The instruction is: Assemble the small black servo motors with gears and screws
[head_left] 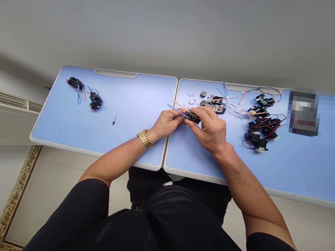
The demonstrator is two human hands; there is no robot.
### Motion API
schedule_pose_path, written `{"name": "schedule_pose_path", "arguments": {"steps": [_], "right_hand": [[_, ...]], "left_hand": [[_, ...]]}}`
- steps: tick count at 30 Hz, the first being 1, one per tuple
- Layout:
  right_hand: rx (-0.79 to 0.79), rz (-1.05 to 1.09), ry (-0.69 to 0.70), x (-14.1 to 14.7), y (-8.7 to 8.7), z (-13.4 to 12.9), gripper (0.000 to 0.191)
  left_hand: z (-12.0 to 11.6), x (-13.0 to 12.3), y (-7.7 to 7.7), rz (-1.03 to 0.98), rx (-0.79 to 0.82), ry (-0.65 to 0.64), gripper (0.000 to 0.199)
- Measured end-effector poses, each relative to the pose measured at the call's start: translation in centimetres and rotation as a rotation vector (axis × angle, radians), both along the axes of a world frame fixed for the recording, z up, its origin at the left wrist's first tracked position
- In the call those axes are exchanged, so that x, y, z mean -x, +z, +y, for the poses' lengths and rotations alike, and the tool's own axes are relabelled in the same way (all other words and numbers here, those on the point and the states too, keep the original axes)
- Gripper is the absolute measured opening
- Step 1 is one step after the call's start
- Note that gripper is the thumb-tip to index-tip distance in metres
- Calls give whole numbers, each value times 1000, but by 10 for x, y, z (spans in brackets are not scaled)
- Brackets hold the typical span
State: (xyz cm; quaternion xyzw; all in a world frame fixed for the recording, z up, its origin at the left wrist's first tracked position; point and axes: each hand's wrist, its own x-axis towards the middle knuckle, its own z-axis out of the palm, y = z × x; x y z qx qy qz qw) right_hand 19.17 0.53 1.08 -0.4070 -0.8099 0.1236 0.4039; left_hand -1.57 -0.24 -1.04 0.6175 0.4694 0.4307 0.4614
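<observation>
1. My left hand (pixel 170 122) was nearly closed, its thumb and fingers pinching the near end of the black part (pixel 192 117).
2. My right hand (pixel 212 128) curled half-closed over the same part, gripping its other end.
3. The part was above the right-hand table (pixel 207 156), just beside the screws (pixel 191 102), with tubes (pixel 175 108) pointing left.
4. More black units (pixel 265 127) lay farther right.

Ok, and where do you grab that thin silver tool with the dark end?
Probably by the short dark end of the thin, silver-shafted tool, with the bare left hand coming from the person's side. It lies with its thicker dark end nearest the person and the slim shaft pointing away, so that end should be easier to pinch.
</observation>
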Motion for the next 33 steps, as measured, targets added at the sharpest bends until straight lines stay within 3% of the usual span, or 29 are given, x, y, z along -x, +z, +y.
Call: {"name": "schedule_pose_path", "arguments": {"steps": [7,15,22,29,33], "right_hand": [[-121,-103,-27,3,-2,-4,25],[-210,-120,-20,5,-4,-7,22],[-202,-110,-55,7,-4,-8,23],[-261,-99,-28,6,-6,-6,22],[-208,-129,-39,6,-8,-6,23]], "left_hand": [[-1,1,0,59,12,36,24],[-1,1,9,29,-22,-14,25],[-1,1,14,-101,141,-137,19],[-1,7,19,189,-44,-120,32],[0,11,20,193,40,-169,32]]}}
